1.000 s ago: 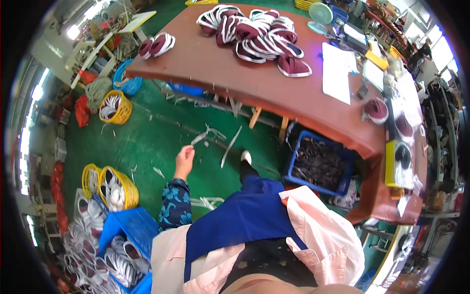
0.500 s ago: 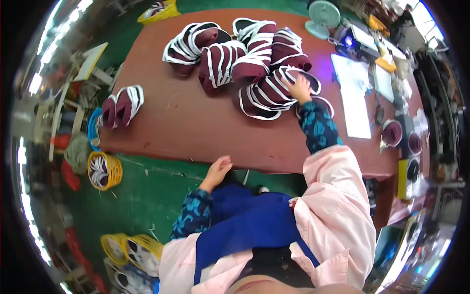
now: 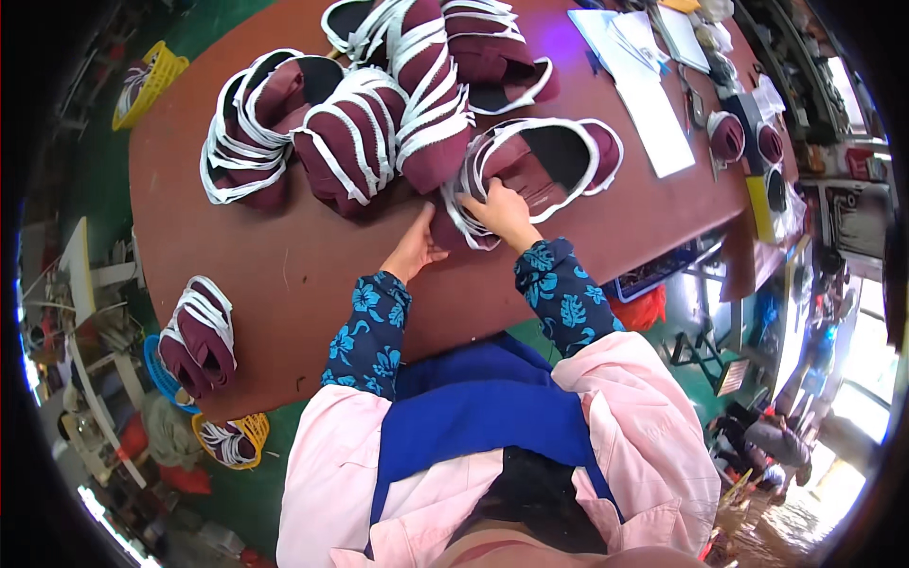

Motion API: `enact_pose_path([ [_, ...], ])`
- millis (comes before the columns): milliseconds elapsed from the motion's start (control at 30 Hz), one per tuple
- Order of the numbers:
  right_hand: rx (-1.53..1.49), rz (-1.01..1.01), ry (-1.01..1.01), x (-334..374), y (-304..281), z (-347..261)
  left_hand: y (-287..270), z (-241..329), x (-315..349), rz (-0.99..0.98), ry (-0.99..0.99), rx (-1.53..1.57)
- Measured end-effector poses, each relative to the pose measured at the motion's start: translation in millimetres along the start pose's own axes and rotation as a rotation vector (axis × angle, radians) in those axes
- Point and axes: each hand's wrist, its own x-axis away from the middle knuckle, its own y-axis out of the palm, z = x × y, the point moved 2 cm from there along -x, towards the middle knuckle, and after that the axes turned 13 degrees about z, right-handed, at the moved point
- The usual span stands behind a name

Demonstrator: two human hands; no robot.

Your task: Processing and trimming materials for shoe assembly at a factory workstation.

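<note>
The right hand [image 3: 505, 210] is lying with fingers curled on the nearest bundle [image 3: 530, 170] of maroon shoe uppers edged in white, gripping its near edge. The left hand [image 3: 414, 248] is resting just beside it, open, fingertips touching the bundle's lower left corner and palm on the worktop [image 3: 312, 284]. That bundle is sitting at the near edge of a bigger heap [image 3: 369, 123] of the same maroon-and-white pieces, spreading left and away across the brown worktop. A smaller stack [image 3: 197, 336] is lying alone at the worktop's near left corner, well apart from both hands.

Past the heap, to the right, white sheets [image 3: 644, 85] are lying flat on the worktop. Off the worktop on the left, a yellow basket [image 3: 232, 440] on the green floor is holding more maroon-and-white pieces, with a blue basket [image 3: 159, 369] just beside it; what that one holds I cannot tell. Another yellow basket [image 3: 147, 71] is standing beyond the far left corner.
</note>
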Motion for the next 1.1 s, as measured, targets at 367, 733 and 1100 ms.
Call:
enact_pose_path([
  [367, -0.882, -0.610, 0.323, 120, -9, 40, 13, -119, 110, 0.214, 0.431, 0.485],
  [733, -1.831, -0.755, 0.495, 209, -37, 8, 53, -81, 324, 0.510, 1.130, -0.347],
  [1100, -1.133, -0.711, 0.791, 261, 96, 55, -28, -190, 217, 0.704, 1.266, -1.349],
])
